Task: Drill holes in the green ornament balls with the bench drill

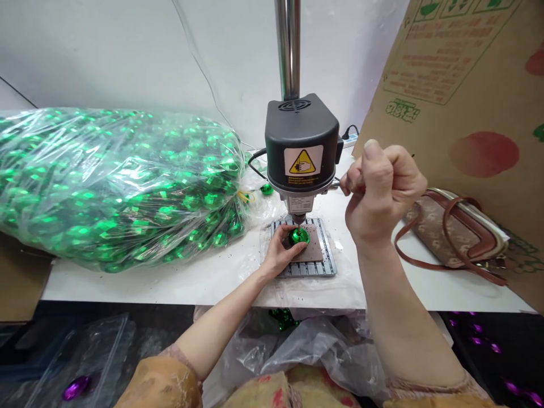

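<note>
A shiny green faceted ball [300,236] sits on a brown square pad [314,249] over the slotted metal base [329,266] of a small bench drill press [301,141]. My left hand [283,249] grips the ball from its left side, thumb in front and fingers behind. Directly above, the drill chuck [298,217] reaches down to the ball's top; whether the bit has entered it I cannot make out. To the right of the motor housing, my right hand [382,192] is closed around the press's feed lever [334,185], which is mostly hidden by the fingers.
A large clear bag of green balls [127,187] fills the table's left. One loose green ball [267,189] lies behind the press. At right are a brown handbag [457,235] and a tall cardboard box [450,113]. Plastic sheeting [323,345] hangs below the front edge.
</note>
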The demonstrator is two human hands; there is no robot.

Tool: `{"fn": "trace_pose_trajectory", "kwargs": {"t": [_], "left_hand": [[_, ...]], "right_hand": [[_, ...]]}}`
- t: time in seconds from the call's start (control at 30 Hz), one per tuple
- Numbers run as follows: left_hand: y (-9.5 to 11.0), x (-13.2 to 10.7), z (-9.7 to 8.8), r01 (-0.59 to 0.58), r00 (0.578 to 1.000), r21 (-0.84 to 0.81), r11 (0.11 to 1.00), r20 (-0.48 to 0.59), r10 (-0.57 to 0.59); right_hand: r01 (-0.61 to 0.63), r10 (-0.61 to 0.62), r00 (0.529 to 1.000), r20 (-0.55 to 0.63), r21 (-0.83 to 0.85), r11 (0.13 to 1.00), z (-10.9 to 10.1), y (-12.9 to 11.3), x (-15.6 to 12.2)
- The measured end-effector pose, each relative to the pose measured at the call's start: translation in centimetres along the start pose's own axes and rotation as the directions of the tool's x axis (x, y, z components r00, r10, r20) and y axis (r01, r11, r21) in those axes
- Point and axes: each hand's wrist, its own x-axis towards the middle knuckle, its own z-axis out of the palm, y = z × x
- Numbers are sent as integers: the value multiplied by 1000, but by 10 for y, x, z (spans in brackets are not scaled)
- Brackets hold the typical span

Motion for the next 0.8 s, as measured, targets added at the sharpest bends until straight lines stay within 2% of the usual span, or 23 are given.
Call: {"fn": "trace_pose_trajectory", "kwargs": {"t": [0.2,0.43,0.8], "left_hand": [[-4,1,-1,-28,1000,16,999,10,28],[-4,0,-1,-24,1000,24,999,10,23],[-5,0,-2,-21,1000,18,1000,12,21]], "right_hand": [[91,-89,995,-50,41,995,-4,2,-19],[142,-139,988,-72,45,989,-7,7,-26],[242,-240,970,-49,47,969,-15,14,-37]]}}
